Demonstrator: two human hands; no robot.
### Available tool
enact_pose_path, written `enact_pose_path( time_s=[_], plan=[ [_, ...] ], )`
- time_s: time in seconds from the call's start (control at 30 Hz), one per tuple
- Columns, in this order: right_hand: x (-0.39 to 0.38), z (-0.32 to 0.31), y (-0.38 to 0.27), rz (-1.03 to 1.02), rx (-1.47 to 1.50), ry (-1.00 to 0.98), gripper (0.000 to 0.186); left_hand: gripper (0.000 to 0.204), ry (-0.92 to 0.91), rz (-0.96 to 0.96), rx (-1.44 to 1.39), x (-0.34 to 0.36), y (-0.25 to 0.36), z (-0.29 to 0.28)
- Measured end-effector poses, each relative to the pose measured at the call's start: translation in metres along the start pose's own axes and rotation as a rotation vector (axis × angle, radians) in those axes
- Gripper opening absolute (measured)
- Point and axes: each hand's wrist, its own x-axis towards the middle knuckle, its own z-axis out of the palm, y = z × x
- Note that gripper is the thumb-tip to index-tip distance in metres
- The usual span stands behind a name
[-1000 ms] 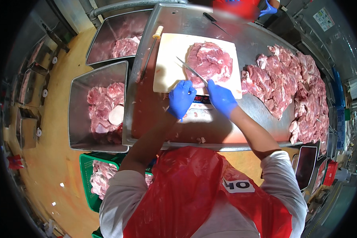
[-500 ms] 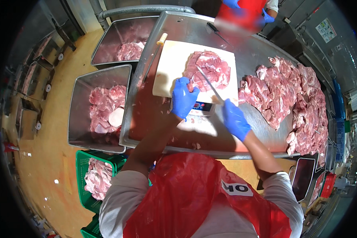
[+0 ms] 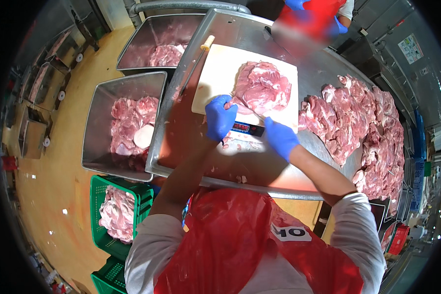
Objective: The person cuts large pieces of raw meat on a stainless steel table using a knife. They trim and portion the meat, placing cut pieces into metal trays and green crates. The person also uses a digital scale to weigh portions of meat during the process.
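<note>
A piece of pink meat (image 3: 263, 84) lies on the white cutting board (image 3: 209, 63), which rests over a scale with a display panel (image 3: 245, 128). My left hand (image 3: 221, 118), in a blue glove, is closed on the meat's lower left edge. My right hand (image 3: 280, 135), also gloved in blue, grips a knife (image 3: 258, 114) at the board's lower right; its blade points up and left into the meat's lower edge, its tip hidden. A long rod with a cream handle (image 3: 207, 43) lies left of the board.
A large pile of meat (image 3: 338, 122) covers the right of the steel table (image 3: 157, 153). Two steel bins (image 3: 95, 125) with meat stand left, green crates (image 3: 98, 215) below them. A co-worker's apron and gloved hands (image 3: 308, 14) appear at the far side, partly blurred.
The knife blade has dropped from across the meat's top to its lower edge, and my right hand has moved slightly up and left. My left hand has shifted a little left and now grips the edge.
</note>
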Motion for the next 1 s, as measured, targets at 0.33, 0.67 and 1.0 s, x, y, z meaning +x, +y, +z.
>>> enact_pose_path(
  time_s=[0.33,0.67,1.0],
  plan=[
    [-0.063,-0.049,0.011,0.02,-0.059,-0.094,0.021,0.009,-0.142,-0.061,-0.065,-0.001,-0.009,-0.043],
    [-0.006,-0.006,0.011,-0.007,0.058,0.008,0.025,0.004,-0.233,-0.298,-0.313,-0.009,-0.01,-0.053],
    [-0.161,0.003,0.094,0.217,0.275,0.376,0.014,0.011,-0.327,-0.389,-0.665,0.241,-0.051,-0.183]
  ],
)
